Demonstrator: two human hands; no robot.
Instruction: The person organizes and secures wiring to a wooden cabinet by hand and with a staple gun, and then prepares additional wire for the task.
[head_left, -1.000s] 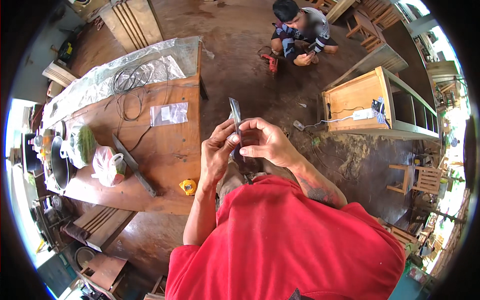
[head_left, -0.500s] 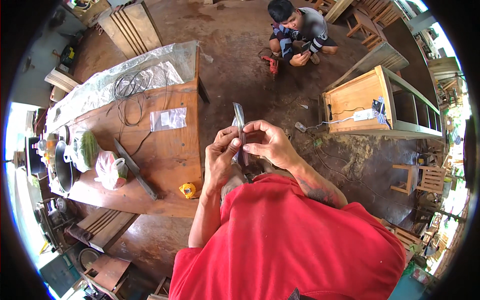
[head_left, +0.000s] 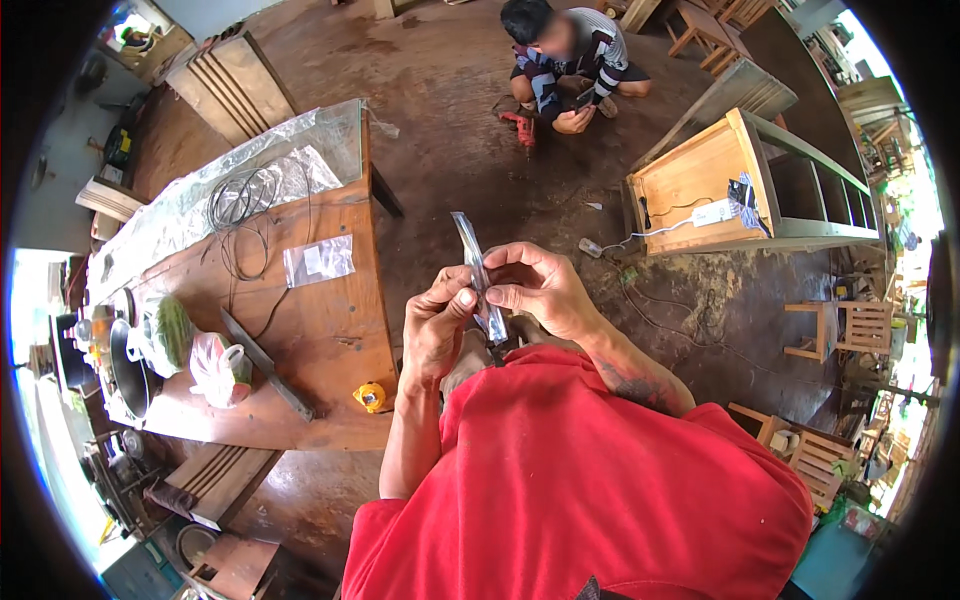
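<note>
A long, narrow clear plastic packet (head_left: 466, 235) is held upright between my hands, its contents too small to tell. My left hand (head_left: 435, 320) pinches it from the left, while the fingers and thumb of my right hand (head_left: 530, 290) grip it from the right. Left of my hands is the wooden table (head_left: 330, 390), carrying a yellow tape measure (head_left: 370, 397), a long blade (head_left: 268, 365), a flat clear bag (head_left: 320, 261), coiled black cable (head_left: 245, 215), watermelon (head_left: 172, 330) and a white plastic bag (head_left: 218, 370).
A person (head_left: 570, 60) squats on the floor holding a phone, beside a red drill (head_left: 518, 127). At the right lies a light wooden cabinet (head_left: 680, 180) with a white power strip and cord. Chairs (head_left: 865, 328) stand further right; wooden benches (head_left: 235, 85) surround the table.
The packet has turned slightly, with more of its lower end showing below my fingers. The view has shifted a little. Both hands still grip the packet.
</note>
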